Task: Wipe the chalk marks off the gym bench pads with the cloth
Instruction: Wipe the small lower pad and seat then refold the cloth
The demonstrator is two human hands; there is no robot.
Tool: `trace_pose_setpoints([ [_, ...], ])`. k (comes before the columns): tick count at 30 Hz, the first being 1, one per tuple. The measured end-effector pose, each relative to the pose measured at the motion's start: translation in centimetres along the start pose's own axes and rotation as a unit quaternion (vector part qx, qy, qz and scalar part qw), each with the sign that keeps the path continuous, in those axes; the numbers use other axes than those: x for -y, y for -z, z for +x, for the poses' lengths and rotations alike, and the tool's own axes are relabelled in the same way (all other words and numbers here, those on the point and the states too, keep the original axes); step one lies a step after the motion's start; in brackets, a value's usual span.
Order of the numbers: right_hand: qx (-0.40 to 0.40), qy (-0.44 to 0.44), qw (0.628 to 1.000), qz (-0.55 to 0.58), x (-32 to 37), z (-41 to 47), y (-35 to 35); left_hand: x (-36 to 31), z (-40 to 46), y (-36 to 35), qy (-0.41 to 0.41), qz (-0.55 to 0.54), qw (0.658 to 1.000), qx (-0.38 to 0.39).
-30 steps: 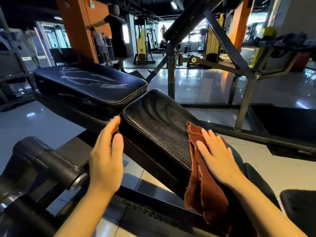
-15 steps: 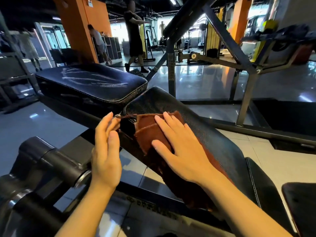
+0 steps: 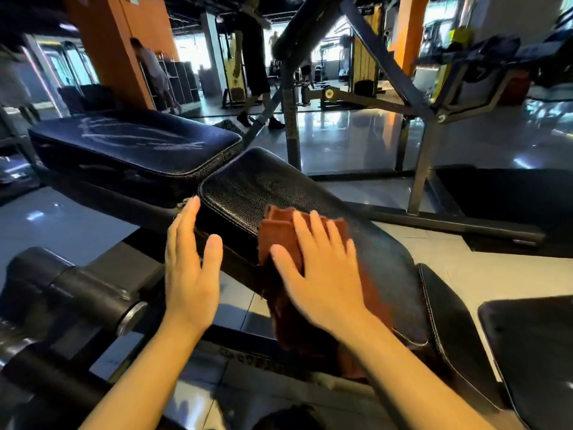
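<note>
Rust-brown cloth [image 3: 280,240] lies on the near black textured leather bench pad [image 3: 248,187], right hand [image 3: 322,268] pressing it flat, fingers straight. Left hand [image 3: 189,268] open, fingers against that pad's left edge. Chalk streaks [image 3: 136,135] on the far flat black pad [image 3: 133,147] beyond it.

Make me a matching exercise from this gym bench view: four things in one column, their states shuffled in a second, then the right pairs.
Things
1. far pad
2. near pad
3. cloth
4. left hand

States
A. flat against the pad's side edge
B. streaked with white chalk
C. pressed under the right hand
D. black, tilted, no chalk visible

Pairs: 1-B, 2-D, 3-C, 4-A
</note>
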State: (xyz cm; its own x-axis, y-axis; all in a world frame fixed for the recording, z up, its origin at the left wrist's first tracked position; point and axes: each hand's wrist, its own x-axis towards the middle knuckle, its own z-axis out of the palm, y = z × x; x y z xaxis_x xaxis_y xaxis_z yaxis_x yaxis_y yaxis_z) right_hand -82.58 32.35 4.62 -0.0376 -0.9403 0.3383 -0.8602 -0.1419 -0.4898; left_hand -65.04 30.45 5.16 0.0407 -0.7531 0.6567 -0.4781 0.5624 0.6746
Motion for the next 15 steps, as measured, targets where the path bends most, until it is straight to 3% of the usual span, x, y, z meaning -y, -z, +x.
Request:
trace_pose_setpoints([
  [3,-0.036,0.115,0.993,-0.021,4.1,2.0,-0.6,0.3,0.1,0.4,0.013,-0.026,1.000,-0.007],
  [7,-0.034,0.204,0.976,-0.071,0.4,1.0,-0.6,0.5,0.3,0.8,0.015,-0.073,0.997,-0.012],
  [12,-0.041,0.103,0.989,-0.098,-8.1,-4.0,-0.4,0.3,0.2,0.6,0.024,-0.113,0.993,-0.028],
  [15,-0.054,0.081,0.990,-0.098,-7.7,-3.9,-0.5,0.1,0.4,0.1,0.026,-0.117,0.991,-0.054],
])
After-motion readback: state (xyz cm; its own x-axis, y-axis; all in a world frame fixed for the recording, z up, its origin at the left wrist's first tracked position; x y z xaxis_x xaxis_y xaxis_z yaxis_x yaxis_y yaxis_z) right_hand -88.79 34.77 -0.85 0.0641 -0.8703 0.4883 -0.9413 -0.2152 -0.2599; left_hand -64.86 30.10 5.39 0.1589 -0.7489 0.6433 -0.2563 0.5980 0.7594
